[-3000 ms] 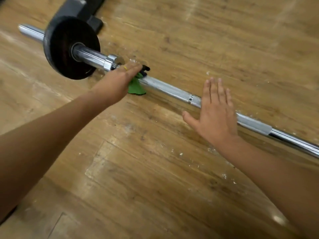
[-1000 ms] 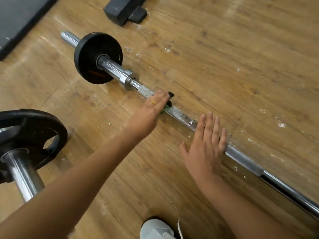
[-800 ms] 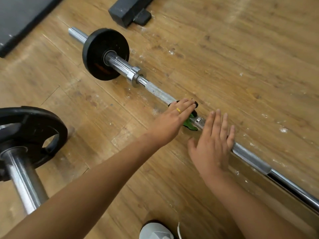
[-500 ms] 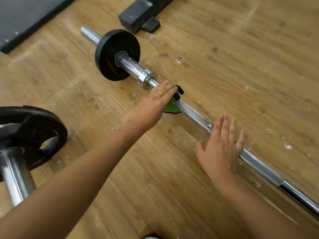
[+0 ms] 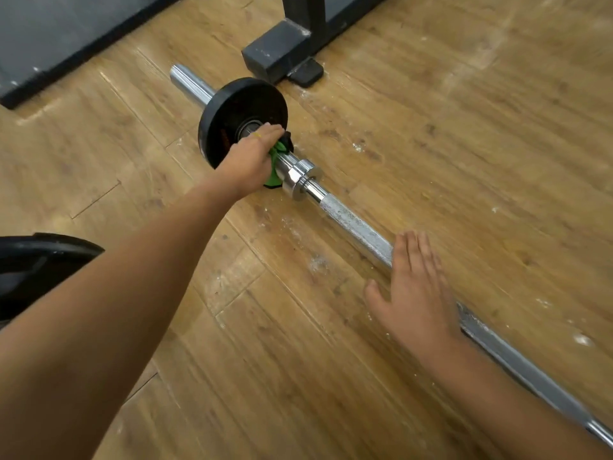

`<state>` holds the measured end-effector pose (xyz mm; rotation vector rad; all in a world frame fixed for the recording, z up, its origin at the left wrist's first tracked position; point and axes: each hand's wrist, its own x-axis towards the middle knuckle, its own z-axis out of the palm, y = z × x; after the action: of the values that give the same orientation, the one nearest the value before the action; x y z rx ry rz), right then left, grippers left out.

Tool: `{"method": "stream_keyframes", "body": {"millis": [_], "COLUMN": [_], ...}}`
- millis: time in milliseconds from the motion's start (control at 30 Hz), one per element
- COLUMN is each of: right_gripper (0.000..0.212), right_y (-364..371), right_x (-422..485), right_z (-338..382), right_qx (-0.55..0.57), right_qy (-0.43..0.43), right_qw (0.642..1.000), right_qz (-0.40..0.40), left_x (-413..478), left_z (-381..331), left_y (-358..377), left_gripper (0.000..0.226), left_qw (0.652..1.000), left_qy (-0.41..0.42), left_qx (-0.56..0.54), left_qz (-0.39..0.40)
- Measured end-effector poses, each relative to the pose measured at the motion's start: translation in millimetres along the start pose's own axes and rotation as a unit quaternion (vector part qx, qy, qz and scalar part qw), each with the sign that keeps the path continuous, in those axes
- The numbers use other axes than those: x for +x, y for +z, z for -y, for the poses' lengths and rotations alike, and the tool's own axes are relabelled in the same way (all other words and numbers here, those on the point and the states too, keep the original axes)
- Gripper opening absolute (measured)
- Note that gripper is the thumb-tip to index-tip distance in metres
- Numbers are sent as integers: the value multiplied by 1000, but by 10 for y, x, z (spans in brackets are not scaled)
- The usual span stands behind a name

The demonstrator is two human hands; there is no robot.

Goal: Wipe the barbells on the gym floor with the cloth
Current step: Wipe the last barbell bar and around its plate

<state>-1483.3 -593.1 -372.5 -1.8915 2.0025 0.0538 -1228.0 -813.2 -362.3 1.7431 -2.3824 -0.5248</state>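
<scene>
A chrome barbell (image 5: 355, 225) lies diagonally on the wooden gym floor, with a black weight plate (image 5: 232, 111) near its far end. My left hand (image 5: 247, 159) grips a green and black cloth (image 5: 277, 161) around the bar's sleeve, between the plate and the chrome collar (image 5: 303, 179). Most of the cloth is hidden under that hand. My right hand (image 5: 414, 290) lies flat with straight fingers on the knurled shaft, nearer to me.
A black rack foot (image 5: 282, 51) stands on the floor just beyond the plate. A dark mat (image 5: 49, 38) covers the far left. Another black plate (image 5: 36, 263) shows at the left edge. White dust flecks dot the boards.
My left hand has slid the cloth along the bar away from me, past the collar onto the sleeve beside the plate. My right hand stays flat on the shaft.
</scene>
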Motion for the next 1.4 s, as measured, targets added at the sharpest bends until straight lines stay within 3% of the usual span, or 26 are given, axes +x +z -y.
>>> {"method": "stream_keyframes", "body": {"millis": [100,200,333,500,667,833,1000,1400], "right_gripper": [81,84,88,90,93,93,93,89], "right_y": [-66,-113,-194,-72,-25,-7,12,91], "right_x": [226,595,1181,1407,1371,1353,1353,1133], "right_z": [118,362,851,1186,1160,1187,1188,1261], "right_qx": [15,13,37,30,13,12,33,117], "right_qy": [-76,-155,-189,-184,-193,-184,-199,-289], "right_qw": [997,988,981,980,977,977,976,949], "right_qz": [13,-9,-25,-70,-92,-103,-88,-53], "left_x": [4,30,-15,2,163,-46,195,-134], "left_z": [93,62,113,234,187,173,172,281], "left_y": [-68,-62,-19,17,-45,-129,-324,-401], "left_gripper": [53,50,49,56,63,69,55,53], "left_qw": [999,999,999,996,996,987,984,987], "left_qy": [17,23,47,65,-24,113,44,33], "left_qx": [-43,-14,15,47,82,94,146,124], "left_qz": [28,37,11,26,-13,66,94,99]}}
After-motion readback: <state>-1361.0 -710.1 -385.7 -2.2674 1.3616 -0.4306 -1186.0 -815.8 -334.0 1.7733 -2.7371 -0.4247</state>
